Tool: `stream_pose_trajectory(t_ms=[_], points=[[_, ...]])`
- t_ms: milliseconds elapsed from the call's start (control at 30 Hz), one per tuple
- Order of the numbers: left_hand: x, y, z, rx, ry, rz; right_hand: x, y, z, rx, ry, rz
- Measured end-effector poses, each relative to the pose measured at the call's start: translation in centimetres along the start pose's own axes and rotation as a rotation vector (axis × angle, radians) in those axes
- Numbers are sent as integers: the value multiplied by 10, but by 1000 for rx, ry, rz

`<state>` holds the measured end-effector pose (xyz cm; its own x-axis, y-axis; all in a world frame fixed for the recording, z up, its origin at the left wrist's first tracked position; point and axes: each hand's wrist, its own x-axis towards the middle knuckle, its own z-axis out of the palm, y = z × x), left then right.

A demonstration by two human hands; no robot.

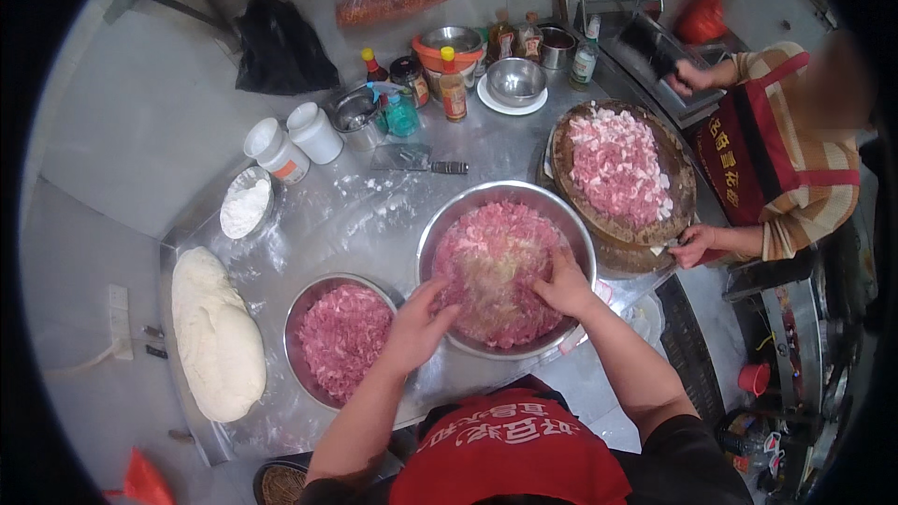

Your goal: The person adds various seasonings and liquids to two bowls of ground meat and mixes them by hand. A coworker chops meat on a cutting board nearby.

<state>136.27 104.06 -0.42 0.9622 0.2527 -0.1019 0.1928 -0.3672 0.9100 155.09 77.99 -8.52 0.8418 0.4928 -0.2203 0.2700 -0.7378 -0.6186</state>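
Observation:
A large steel bowl (429, 221) stands in front of me, filled with pink minced meat (523, 231). Pale yellowish matter (494, 280), too blurred to name, lies over the middle of the mince. My left hand (421, 326) is at the bowl's left rim, thumb and fingers apart, fingertips at the meat's edge. On the bowl's right side, my right hand (567, 286) reaches in with its thumb spread and its fingertips against the mince. Neither hand shows a lump of meat in its grip. A smaller steel bowl (291, 337) of mince (347, 340) sits beside my left forearm.
A co-worker (765, 147) at the right holds a blurred cleaver (649, 45) above a round chopping block (565, 175) with chopped meat (617, 161). Dough (217, 337) lies at the left. Behind the bowl are a broad-bladed knife (407, 158), bottles (452, 88) and flour (245, 203).

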Motion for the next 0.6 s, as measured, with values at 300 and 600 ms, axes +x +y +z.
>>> stream_pose_trajectory(t_ms=[300,600], points=[[88,-66,87,-896,129,-574,37,-4,16,264,-196,164],[100,-46,96,-980,-39,-465,47,-31,1,968,-509,60]])
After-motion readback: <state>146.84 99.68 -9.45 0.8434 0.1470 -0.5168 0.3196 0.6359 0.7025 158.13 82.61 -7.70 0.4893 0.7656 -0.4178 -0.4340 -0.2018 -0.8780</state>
